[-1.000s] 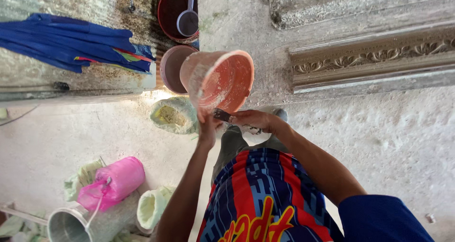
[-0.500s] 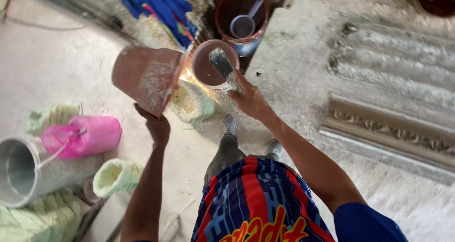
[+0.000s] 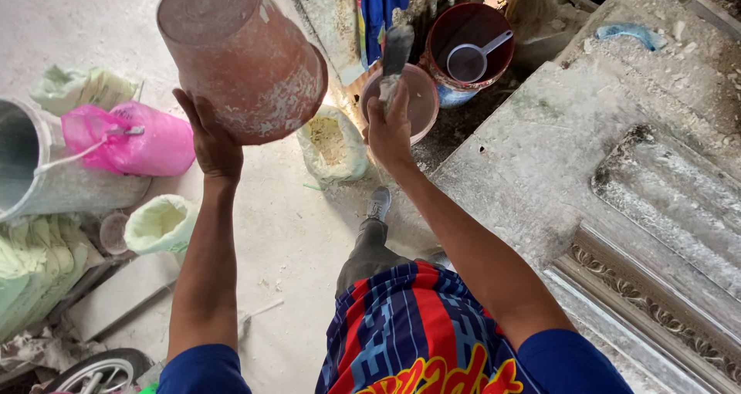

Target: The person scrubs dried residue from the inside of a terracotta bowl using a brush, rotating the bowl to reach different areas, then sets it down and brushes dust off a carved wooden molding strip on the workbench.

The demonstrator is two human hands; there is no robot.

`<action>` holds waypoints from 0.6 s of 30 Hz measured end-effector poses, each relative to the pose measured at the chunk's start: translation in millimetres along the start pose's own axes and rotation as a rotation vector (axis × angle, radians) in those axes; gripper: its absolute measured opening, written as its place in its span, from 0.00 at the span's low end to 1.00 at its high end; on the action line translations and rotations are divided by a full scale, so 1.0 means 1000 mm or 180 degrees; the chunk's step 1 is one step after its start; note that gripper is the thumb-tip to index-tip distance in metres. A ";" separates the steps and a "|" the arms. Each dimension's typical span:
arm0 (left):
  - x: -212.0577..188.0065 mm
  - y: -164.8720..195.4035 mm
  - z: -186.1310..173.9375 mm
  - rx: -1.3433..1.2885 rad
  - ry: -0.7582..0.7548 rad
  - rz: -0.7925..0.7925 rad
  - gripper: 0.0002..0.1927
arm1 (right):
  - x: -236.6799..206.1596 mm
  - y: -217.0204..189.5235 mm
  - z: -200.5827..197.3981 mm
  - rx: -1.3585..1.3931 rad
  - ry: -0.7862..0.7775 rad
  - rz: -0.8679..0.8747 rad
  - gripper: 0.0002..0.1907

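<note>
1. The left hand [image 3: 212,139] holds a plaster-crusted orange bucket [image 3: 241,54] up high, palm under its wall. The bucket is tipped almost over, its bottom toward the camera and its mouth facing away and down to the right.
2. The right hand [image 3: 390,128] has its grip closed around the handle of a flat scraper [image 3: 395,54], the blade pointing up and away from the person, its long axis nearly straight ahead.
3. The scraper lies to the right of the bucket — apart from it, not touching — and the right hand is the nearer one to the small pinkish bowl [image 3: 421,101] on the floor just beyond it.
4. Behind the bowl stands a dark red tub [image 3: 471,31] with a pale ladle [image 3: 471,58] inside.
5. On the floor between the two arms sits an open sack of powder [image 3: 332,143]; to the left lie a pink bag [image 3: 131,139] and a metal pail [image 3: 31,170] on its side.
6. At the right runs the grey worktop [image 3: 532,155] — dusty, with an ornate moulding [image 3: 656,309] along its near right edge.
</note>
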State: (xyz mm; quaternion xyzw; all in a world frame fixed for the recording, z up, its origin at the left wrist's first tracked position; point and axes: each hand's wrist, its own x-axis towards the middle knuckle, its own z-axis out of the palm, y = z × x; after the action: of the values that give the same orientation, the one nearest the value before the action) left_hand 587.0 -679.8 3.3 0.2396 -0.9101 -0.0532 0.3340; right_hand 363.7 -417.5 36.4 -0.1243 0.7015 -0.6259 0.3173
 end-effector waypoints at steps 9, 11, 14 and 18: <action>0.013 0.009 0.018 -0.0247 0.0100 0.0194 0.35 | -0.008 0.003 -0.002 0.0355 0.0048 0.0135 0.40; 0.007 0.031 0.028 -0.0502 0.0038 0.0105 0.38 | -0.015 0.008 -0.014 0.0304 -0.0255 -0.0594 0.40; -0.006 0.091 0.048 -0.0913 -0.0027 -0.0362 0.43 | -0.027 0.017 -0.054 -0.0097 -0.1266 -0.0954 0.35; -0.026 0.190 0.066 -0.1856 -0.1077 -0.2275 0.44 | -0.061 0.029 -0.143 0.0813 -0.0192 0.0075 0.40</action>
State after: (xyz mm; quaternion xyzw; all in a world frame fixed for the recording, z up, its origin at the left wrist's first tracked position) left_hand 486.3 -504.0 -14.1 0.4214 -0.7596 -0.4552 0.1955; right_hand 331.2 -263.1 28.1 -0.0934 0.6077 -0.7024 0.3587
